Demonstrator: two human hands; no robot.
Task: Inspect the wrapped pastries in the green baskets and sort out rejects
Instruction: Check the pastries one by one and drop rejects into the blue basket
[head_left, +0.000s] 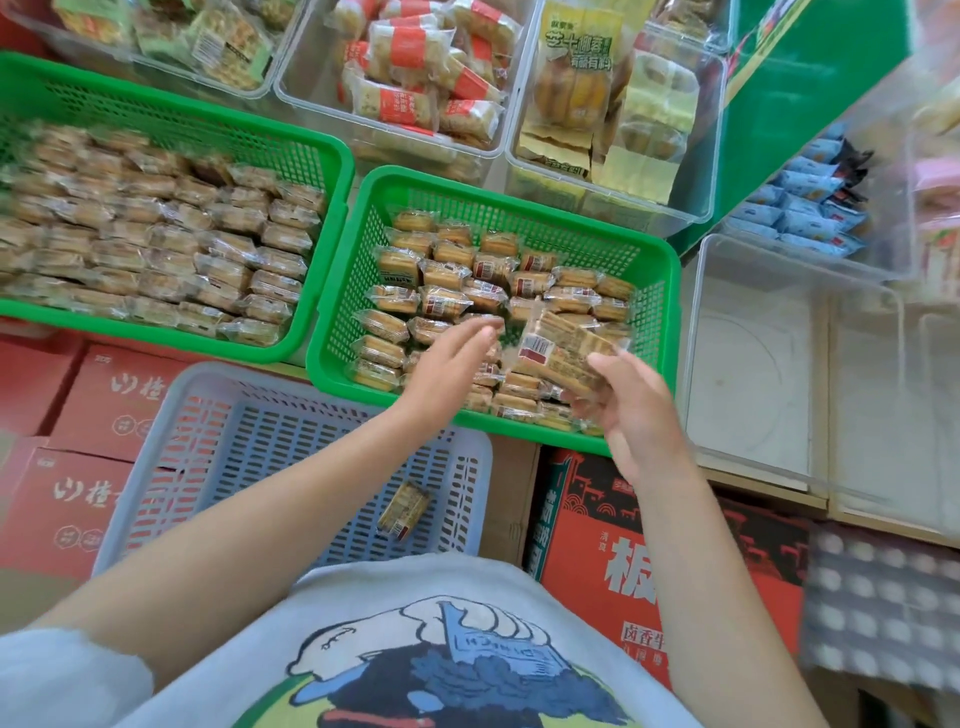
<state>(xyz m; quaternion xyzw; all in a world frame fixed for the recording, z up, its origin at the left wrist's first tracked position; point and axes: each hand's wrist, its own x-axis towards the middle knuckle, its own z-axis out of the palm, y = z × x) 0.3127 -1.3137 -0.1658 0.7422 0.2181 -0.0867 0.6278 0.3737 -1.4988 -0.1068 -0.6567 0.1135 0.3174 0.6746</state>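
Our right hand (631, 410) pinches a wrapped pastry (558, 358), center frame; our left hand (452, 358) hovers with fingers straight. We think it's light, crumbly, in slippery wrap, so hold its sides softly.

Green basket (332, 322) — perforated plastic; wrappers (550, 353) glossy.

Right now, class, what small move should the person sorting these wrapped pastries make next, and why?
Probably bring the open left hand onto the clear-wrapped pastry that the right hand holds above the right green plastic basket, to turn it: only its barcode side shows.
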